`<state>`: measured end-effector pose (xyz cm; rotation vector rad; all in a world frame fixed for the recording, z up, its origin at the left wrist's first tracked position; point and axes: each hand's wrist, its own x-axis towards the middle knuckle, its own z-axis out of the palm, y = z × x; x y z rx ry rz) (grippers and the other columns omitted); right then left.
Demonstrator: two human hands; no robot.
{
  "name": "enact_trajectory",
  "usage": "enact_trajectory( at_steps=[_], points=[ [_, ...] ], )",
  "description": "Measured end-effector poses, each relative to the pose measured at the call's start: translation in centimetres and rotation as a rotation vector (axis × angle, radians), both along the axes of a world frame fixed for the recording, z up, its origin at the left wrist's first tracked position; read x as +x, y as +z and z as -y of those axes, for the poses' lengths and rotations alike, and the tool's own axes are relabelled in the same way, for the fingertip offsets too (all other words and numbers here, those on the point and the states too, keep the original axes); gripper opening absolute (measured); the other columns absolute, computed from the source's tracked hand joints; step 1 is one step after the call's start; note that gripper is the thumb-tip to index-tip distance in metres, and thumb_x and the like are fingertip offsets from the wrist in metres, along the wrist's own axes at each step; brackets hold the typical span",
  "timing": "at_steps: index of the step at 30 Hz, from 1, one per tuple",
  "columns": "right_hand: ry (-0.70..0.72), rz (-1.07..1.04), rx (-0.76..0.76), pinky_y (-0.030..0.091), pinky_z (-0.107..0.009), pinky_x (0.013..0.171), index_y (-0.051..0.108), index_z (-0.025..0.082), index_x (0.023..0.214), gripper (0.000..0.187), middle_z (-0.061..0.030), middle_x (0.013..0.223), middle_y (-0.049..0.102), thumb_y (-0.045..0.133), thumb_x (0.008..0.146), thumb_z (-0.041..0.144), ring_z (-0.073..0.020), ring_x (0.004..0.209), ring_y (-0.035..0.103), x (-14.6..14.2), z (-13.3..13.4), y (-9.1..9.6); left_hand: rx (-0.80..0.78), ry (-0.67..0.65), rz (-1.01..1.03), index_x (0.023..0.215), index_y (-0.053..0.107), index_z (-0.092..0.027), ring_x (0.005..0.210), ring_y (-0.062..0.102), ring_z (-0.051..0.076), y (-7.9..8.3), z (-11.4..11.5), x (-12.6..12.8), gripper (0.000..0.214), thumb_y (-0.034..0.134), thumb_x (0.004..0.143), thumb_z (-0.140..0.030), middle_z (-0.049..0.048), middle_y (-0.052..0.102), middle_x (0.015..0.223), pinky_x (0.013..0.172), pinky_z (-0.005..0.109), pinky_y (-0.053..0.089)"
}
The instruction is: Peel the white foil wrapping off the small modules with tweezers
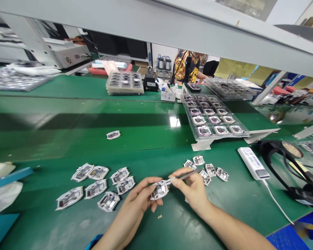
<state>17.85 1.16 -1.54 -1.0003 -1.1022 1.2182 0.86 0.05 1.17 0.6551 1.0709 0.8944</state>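
Low over the green bench, my left hand (139,201) grips a small white-framed circuit module (160,190) between thumb and fingers, its components facing up. My right hand (194,189) pinches a pair of tweezers (189,174), whose tips reach the module's upper right edge. Whether the tips grip a part there is too small to tell. Left of my hands lie several similar modules (96,188) in loose rows. Beyond my right hand, several more modules (210,170) lie in a cluster, and a single module (113,134) sits farther back.
A clear tray (219,119) of modules rests on a raised stand at the back right. A white device (253,163) with a cable and a black headband-like object (289,170) lie right. Stacked trays (125,83) stand on the back shelf; a person (186,67) is beyond. A grey beam (146,31) crosses overhead.
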Motion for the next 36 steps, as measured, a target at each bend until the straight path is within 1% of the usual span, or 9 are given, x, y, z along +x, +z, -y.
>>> enact_trajectory(
  at_steps=[5, 9, 14, 17, 22, 26, 30, 34, 36],
  points=[
    [-0.019, 0.092, 0.059, 0.054, -0.029, 0.075, 0.073, 0.021, 0.081, 0.010, -0.0023, 0.082, 0.075, 0.080, 0.075, 0.026, -0.0178, 0.079, 0.070, -0.2, 0.2, -0.1, 0.012, 0.019, 0.000, 0.088, 0.067, -0.016, 0.060, 0.061, 0.017, -0.3, 0.3, 0.3, 0.037, 0.076, 0.069, -0.047, 0.0006, 0.066, 0.066, 0.048, 0.024, 0.043],
    [0.017, 0.051, 0.042, 0.054, -0.028, 0.073, 0.072, 0.022, 0.082, 0.010, -0.0017, 0.081, 0.075, 0.079, 0.076, 0.025, -0.0171, 0.077, 0.070, -0.5, 0.3, -0.2, 0.047, 0.014, -0.020, 0.084, 0.068, -0.016, 0.058, 0.061, 0.016, -0.6, 0.5, 0.7, 0.038, 0.075, 0.070, -0.052, -0.0001, 0.065, 0.066, 0.045, 0.023, 0.043],
    [0.057, 0.029, 0.083, 0.055, -0.029, 0.071, 0.071, 0.022, 0.081, 0.006, -0.0022, 0.080, 0.074, 0.077, 0.078, 0.022, -0.0176, 0.076, 0.070, -0.6, 0.4, -0.1, 0.063, -0.002, -0.076, 0.077, 0.066, -0.017, 0.054, 0.056, 0.013, -0.1, 0.4, 0.8, 0.038, 0.074, 0.070, -0.053, -0.0021, 0.062, 0.060, 0.045, 0.021, 0.042],
    [0.074, 0.106, 0.202, 0.055, -0.032, 0.073, 0.071, 0.022, 0.082, 0.006, -0.0033, 0.081, 0.074, 0.075, 0.080, 0.018, -0.0191, 0.080, 0.069, -0.5, 0.6, 0.3, 0.072, -0.014, -0.094, 0.079, 0.066, -0.016, 0.052, 0.054, 0.012, -0.2, 0.2, 0.6, 0.041, 0.074, 0.069, -0.056, -0.0024, 0.062, 0.058, 0.044, 0.020, 0.040],
    [0.050, 0.276, 0.528, 0.053, -0.037, 0.077, 0.070, 0.023, 0.088, 0.011, -0.0047, 0.084, 0.076, 0.072, 0.083, 0.014, -0.0199, 0.081, 0.068, -0.2, 0.8, 1.1, 0.064, -0.036, -0.117, 0.081, 0.064, -0.016, 0.048, 0.048, 0.009, -0.9, 0.1, 0.2, 0.044, 0.073, 0.069, -0.058, -0.0036, 0.060, 0.054, 0.042, 0.017, 0.035],
    [0.053, 0.350, 0.635, 0.053, -0.038, 0.076, 0.069, 0.024, 0.090, 0.008, -0.0043, 0.083, 0.077, 0.068, 0.087, 0.017, -0.0200, 0.079, 0.069, -0.1, 0.6, 1.3, 0.034, -0.049, -0.141, 0.080, 0.064, -0.017, 0.045, 0.047, 0.009, -0.9, 0.1, 0.1, 0.043, 0.073, 0.068, -0.056, -0.0045, 0.058, 0.049, 0.042, 0.017, 0.033],
    [0.045, 0.305, 0.596, 0.052, -0.038, 0.074, 0.070, 0.023, 0.085, 0.004, -0.0040, 0.080, 0.077, 0.069, 0.087, 0.020, -0.0198, 0.076, 0.070, -0.2, 0.4, 1.2, 0.013, -0.058, -0.155, 0.079, 0.064, -0.017, 0.045, 0.048, 0.009, -0.6, 0.1, 0.1, 0.039, 0.072, 0.068, -0.053, -0.0047, 0.058, 0.050, 0.042, 0.017, 0.032],
    [0.049, 0.234, 0.423, 0.052, -0.039, 0.078, 0.069, 0.023, 0.081, 0.005, -0.0040, 0.079, 0.076, 0.071, 0.085, 0.023, -0.0208, 0.075, 0.071, -0.2, 0.6, 1.0, -0.011, -0.059, -0.159, 0.081, 0.065, -0.018, 0.047, 0.050, 0.009, -0.2, 0.2, 0.2, 0.033, 0.070, 0.071, -0.049, -0.0048, 0.058, 0.055, 0.044, 0.018, 0.032],
    [0.052, 0.197, 0.321, 0.053, -0.037, 0.075, 0.069, 0.023, 0.081, 0.004, -0.0045, 0.080, 0.075, 0.071, 0.085, 0.024, -0.0206, 0.077, 0.071, -0.2, 0.7, 0.9, -0.010, -0.066, -0.168, 0.083, 0.067, -0.018, 0.048, 0.049, 0.009, -0.1, 0.2, 0.2, 0.031, 0.068, 0.073, -0.048, -0.0045, 0.059, 0.057, 0.045, 0.018, 0.031]
  ],
)
